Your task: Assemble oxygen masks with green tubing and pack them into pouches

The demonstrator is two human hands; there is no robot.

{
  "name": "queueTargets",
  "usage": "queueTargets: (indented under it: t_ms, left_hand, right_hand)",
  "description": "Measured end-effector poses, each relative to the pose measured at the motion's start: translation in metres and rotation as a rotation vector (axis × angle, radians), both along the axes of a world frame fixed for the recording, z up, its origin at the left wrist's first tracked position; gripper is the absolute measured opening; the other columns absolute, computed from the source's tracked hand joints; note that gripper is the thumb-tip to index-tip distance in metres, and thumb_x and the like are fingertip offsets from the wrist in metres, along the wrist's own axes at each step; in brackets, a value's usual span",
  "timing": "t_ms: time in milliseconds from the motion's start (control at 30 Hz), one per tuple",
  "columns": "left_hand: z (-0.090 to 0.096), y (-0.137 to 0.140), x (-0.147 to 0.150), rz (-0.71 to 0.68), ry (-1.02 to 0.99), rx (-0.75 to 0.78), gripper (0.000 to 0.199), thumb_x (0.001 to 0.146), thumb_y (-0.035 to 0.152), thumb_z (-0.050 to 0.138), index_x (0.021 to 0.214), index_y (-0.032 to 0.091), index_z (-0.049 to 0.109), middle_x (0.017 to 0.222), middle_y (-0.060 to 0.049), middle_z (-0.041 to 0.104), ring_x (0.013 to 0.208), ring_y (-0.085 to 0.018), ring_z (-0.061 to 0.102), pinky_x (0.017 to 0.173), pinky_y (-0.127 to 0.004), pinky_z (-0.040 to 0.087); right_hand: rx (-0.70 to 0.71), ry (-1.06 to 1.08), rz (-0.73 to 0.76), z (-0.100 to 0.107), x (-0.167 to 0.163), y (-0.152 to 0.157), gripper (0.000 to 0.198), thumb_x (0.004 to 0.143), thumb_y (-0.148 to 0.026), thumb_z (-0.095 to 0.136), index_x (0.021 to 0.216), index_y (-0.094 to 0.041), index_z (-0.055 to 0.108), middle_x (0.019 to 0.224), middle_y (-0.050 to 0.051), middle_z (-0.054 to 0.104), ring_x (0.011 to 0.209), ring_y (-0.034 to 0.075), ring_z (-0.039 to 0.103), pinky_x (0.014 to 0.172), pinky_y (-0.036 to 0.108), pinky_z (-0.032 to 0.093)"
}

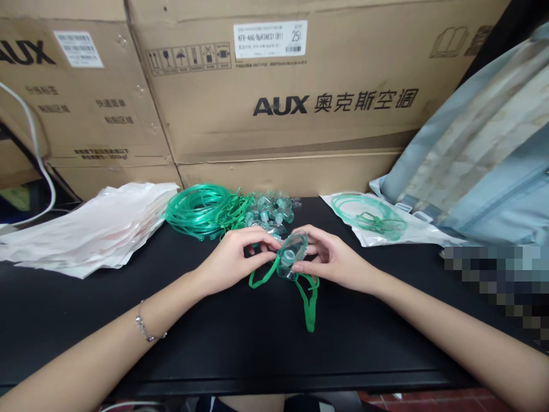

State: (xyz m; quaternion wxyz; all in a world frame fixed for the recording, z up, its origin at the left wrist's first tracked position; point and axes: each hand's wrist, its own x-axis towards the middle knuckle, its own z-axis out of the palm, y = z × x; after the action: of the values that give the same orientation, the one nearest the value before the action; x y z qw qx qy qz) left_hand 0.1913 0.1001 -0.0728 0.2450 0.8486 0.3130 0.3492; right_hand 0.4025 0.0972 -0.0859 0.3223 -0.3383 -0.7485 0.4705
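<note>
Between my two hands is a clear green-tinted oxygen mask [293, 249], held above the black table. My right hand [328, 257] grips its right side, thumb on the front near the round port. The fingers of my left hand [244, 252] pinch a green elastic strap [262, 279] at the mask's left edge. Another length of the strap dangles below the mask on the right. Just behind my hands lies a pile of clear masks [270, 207], beside a heap of green straps [235, 213]. My fingers behind the mask are partly hidden.
Coiled green tubing [199, 209] lies left of the straps, next to a stack of white pouches [94, 220]. On the right, a white pouch [422, 229] bears tubing and a strap. A light blue backpack [484, 149] leans there. Large cardboard boxes [274, 131] stand behind.
</note>
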Motion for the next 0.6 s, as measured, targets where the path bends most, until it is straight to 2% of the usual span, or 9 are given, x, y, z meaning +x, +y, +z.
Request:
queueTargets:
  t_ms: [233,433,600]
  left_hand:
    - [-0.0038,0.0014,-0.0014,-0.074,0.028,0.207,0.005,0.078,0.017,0.057,0.078,0.015,0.062,0.08,-0.004,0.062,0.078,-0.013,0.056,0.074,-0.025,0.044]
    - [-0.0021,-0.0003,-0.0009,-0.141,0.099,0.247,0.011,0.084,0.017,0.048,0.079,0.014,0.057,0.079,-0.005,0.06,0.076,-0.013,0.054,0.071,-0.025,0.043]
    - [-0.0017,-0.0021,0.0009,-0.049,0.183,0.305,0.01,0.084,0.018,0.049,0.077,0.015,0.056,0.078,-0.002,0.061,0.074,-0.013,0.054,0.072,-0.027,0.038]
  right_hand:
    - [-0.02,-0.004,0.0,-0.0003,-0.0014,-0.0008,0.037,0.071,-0.028,0.066,0.1,-0.021,0.045,0.095,0.002,0.056,0.073,0.01,0.061,0.044,0.013,0.049]
    - [-0.032,0.027,0.036,0.0028,-0.0018,-0.0029,0.035,0.071,-0.024,0.064,0.1,-0.019,0.045,0.09,0.001,0.056,0.072,0.008,0.059,0.045,0.012,0.046]
    - [-0.037,0.047,0.082,0.0052,-0.002,-0.0046,0.033,0.073,-0.019,0.062,0.102,-0.017,0.046,0.091,0.001,0.055,0.072,0.006,0.057,0.052,0.013,0.045]
